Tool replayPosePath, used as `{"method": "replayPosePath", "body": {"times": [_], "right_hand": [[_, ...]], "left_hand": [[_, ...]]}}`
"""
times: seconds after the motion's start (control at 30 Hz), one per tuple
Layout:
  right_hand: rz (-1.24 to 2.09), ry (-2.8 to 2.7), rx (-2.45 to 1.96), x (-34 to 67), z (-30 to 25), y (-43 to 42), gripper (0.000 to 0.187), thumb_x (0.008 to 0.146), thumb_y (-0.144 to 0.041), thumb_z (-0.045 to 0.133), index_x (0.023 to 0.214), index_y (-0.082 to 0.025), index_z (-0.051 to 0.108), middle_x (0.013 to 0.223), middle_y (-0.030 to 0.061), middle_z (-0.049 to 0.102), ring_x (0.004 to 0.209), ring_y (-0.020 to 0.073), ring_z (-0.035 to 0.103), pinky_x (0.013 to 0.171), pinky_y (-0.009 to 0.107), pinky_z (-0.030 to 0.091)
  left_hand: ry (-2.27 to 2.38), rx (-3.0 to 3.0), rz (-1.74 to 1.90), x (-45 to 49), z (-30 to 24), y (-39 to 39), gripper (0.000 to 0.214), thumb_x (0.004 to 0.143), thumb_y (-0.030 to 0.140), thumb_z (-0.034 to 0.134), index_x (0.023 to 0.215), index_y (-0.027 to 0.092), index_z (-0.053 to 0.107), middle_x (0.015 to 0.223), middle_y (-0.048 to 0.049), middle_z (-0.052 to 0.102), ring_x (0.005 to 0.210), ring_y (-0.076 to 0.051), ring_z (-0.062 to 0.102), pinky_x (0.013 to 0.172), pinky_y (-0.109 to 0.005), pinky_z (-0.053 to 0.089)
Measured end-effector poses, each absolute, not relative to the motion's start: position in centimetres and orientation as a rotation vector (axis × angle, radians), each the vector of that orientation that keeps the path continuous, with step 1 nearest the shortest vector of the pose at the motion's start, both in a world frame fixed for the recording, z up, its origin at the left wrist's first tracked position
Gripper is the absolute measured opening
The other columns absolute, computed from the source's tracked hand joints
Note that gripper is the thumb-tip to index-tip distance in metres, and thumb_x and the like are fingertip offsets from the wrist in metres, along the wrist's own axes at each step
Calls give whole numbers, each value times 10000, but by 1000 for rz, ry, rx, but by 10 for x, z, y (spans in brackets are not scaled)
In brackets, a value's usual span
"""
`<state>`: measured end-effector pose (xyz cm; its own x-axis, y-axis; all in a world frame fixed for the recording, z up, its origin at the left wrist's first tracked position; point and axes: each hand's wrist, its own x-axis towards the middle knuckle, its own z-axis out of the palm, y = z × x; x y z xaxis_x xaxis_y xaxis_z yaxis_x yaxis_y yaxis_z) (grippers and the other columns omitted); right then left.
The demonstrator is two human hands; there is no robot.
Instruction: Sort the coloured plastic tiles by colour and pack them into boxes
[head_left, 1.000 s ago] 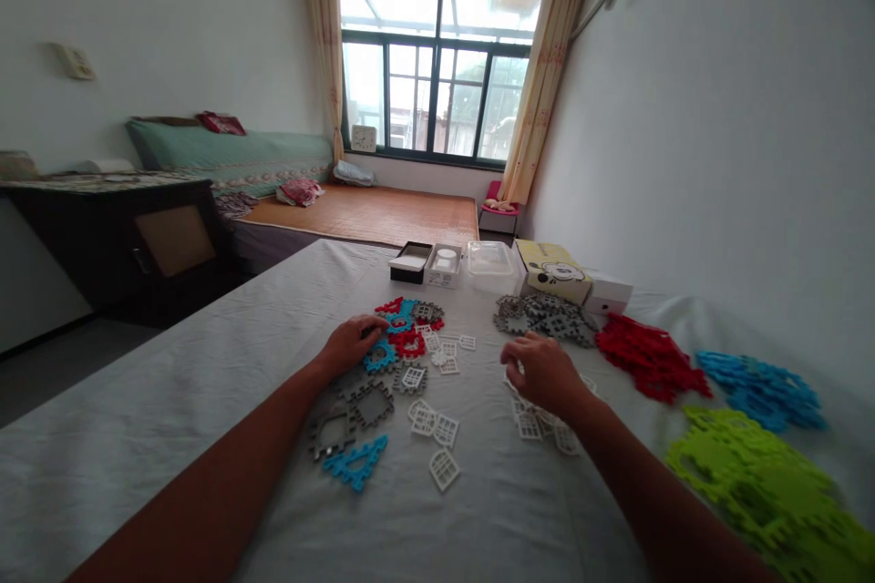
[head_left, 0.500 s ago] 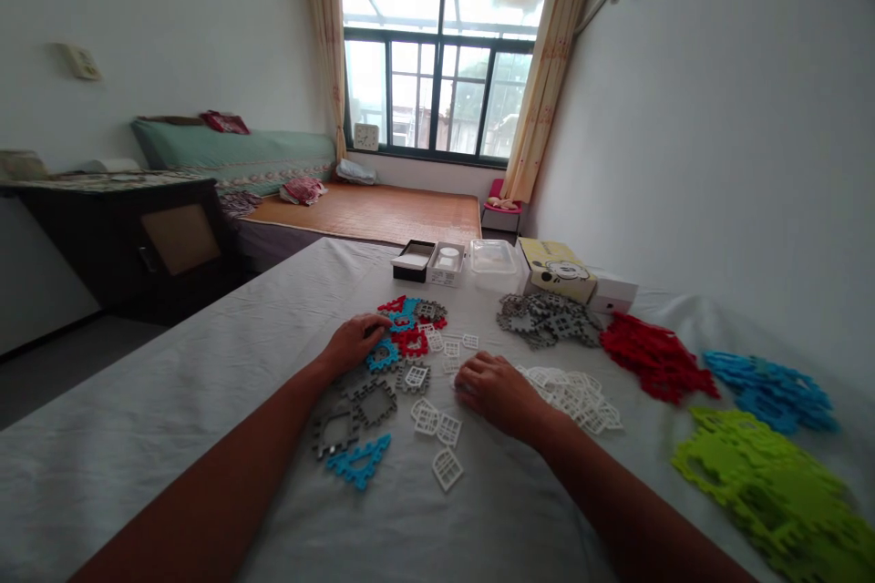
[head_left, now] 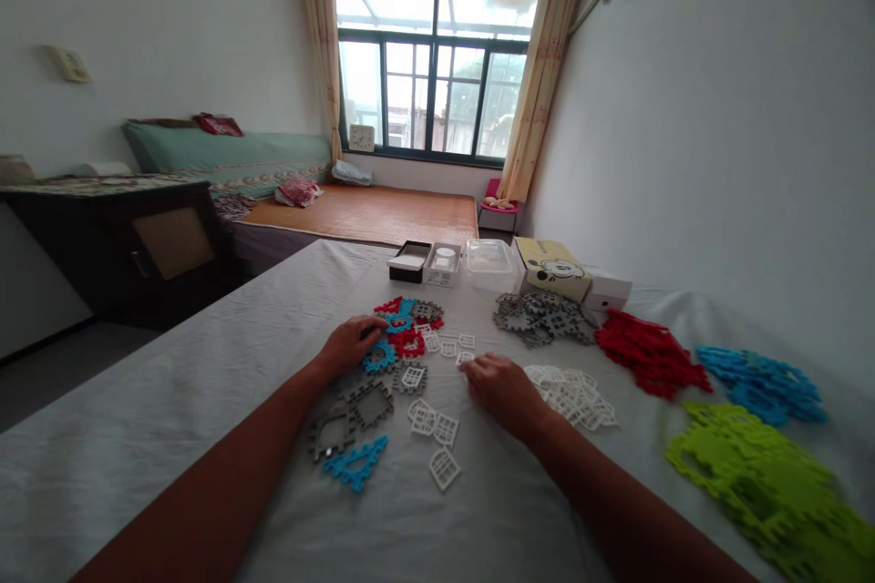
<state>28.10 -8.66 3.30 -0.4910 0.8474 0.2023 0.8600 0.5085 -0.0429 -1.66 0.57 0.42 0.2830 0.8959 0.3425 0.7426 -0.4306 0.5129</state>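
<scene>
My left hand (head_left: pixel 350 344) rests with curled fingers on a joined cluster of blue, red and grey foam puzzle pieces (head_left: pixel 400 332) on the white-covered table (head_left: pixel 225 355). My right hand (head_left: pixel 500 387) is closed in a pinch around a small white window grid piece (head_left: pixel 466 358) just right of that cluster. Loose white grid pieces (head_left: pixel 433 424) lie between my forearms, and a pile of them (head_left: pixel 571 393) sits right of my right hand. Grey frame pieces (head_left: pixel 348 410) and a blue triangle piece (head_left: pixel 355 462) lie beside my left forearm.
Heaps of grey (head_left: pixel 543 317), red (head_left: pixel 646 353), blue (head_left: pixel 758 380) and green (head_left: pixel 766 483) foam pieces run along the table's right side. Small boxes (head_left: pixel 424 262), a clear container (head_left: pixel 488 257) and a yellow box (head_left: pixel 552 266) stand at the far edge. Beyond are a bed and window.
My right hand moved left from the white grid pile, uncovering it, to the coloured cluster and now pinches a white grid piece. My left hand stayed put.
</scene>
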Motion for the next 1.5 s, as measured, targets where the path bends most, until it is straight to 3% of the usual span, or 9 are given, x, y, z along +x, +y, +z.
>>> {"method": "replayPosePath", "body": {"times": [0.17, 0.23, 0.37, 0.57, 0.7, 0.87, 1.07, 1.3, 1.5], "right_hand": [[-14, -2381, -1819, 330, 54, -78, 163, 826, -229, 504, 884, -228, 657, 851, 23, 695, 799, 167, 614, 704, 260, 409], [-29, -2355, -1775, 340, 56, -74, 194, 852, -279, 495, 918, -226, 670, 948, 43, 699, 911, 191, 604, 764, 282, 425], [-62, -2364, -1478, 317, 40, -69, 369, 940, -353, 384, 1222, -204, 570, 1288, 85, 573, 1195, 203, 475, 982, 349, 370], [110, -2583, -1480, 273, 14, -64, 541, 925, -515, 363, 1401, -258, 383, 1482, 110, 340, 1358, 264, 295, 1066, 453, 278], [135, -2668, -1365, 280, 25, -76, 451, 920, -474, 410, 1319, -281, 487, 1399, 92, 460, 1302, 253, 374, 1041, 434, 313], [244, -2578, -1211, 297, 40, -85, 260, 925, -338, 455, 1069, -257, 656, 1184, 51, 625, 1083, 176, 544, 938, 313, 411], [108, -2526, -1462, 299, 26, -71, 290, 869, -265, 546, 1143, -195, 611, 1186, 79, 625, 1114, 232, 494, 927, 350, 408], [-78, -2608, -1558, 291, 20, -72, 165, 878, -189, 507, 998, -198, 621, 1047, 86, 650, 1012, 221, 527, 841, 317, 404], [-260, -2607, -1497, 291, 21, -69, 277, 899, -138, 439, 1136, -179, 577, 988, 103, 671, 972, 222, 565, 842, 330, 383]], "left_hand": [[1506, 2292, 876, -16, 5, 6, 318, 798, 357, 471, 975, 213, 692, 1021, -38, 705, 985, -217, 626, 895, -321, 477], [1505, 2290, 872, -16, 5, 6, 311, 799, 350, 470, 971, 214, 692, 1019, -37, 705, 979, -214, 627, 896, -323, 475], [1506, 2302, 875, -15, 5, 5, 305, 802, 345, 473, 966, 214, 694, 1012, -43, 704, 974, -220, 626, 897, -334, 474], [1491, 2298, 882, -17, 3, 7, 292, 806, 338, 479, 975, 228, 691, 1018, -31, 703, 982, -212, 624, 896, -322, 476], [1500, 2310, 865, -18, 2, 7, 309, 813, 346, 464, 982, 217, 688, 1020, -40, 700, 976, -216, 629, 895, -325, 477], [1499, 2310, 851, -16, 4, 6, 314, 813, 354, 463, 982, 214, 688, 1034, -41, 698, 982, -217, 627, 894, -324, 476], [1499, 2306, 859, -16, 6, 4, 295, 808, 346, 474, 972, 225, 688, 1016, -34, 699, 967, -209, 623, 886, -315, 473], [1499, 2301, 868, -15, 7, 4, 291, 806, 344, 480, 968, 233, 695, 1011, -27, 701, 978, -213, 616, 894, -316, 471], [1488, 2309, 861, -16, 6, 5, 293, 804, 337, 476, 969, 229, 693, 1013, -31, 702, 981, -213, 619, 893, -317, 475]]}}
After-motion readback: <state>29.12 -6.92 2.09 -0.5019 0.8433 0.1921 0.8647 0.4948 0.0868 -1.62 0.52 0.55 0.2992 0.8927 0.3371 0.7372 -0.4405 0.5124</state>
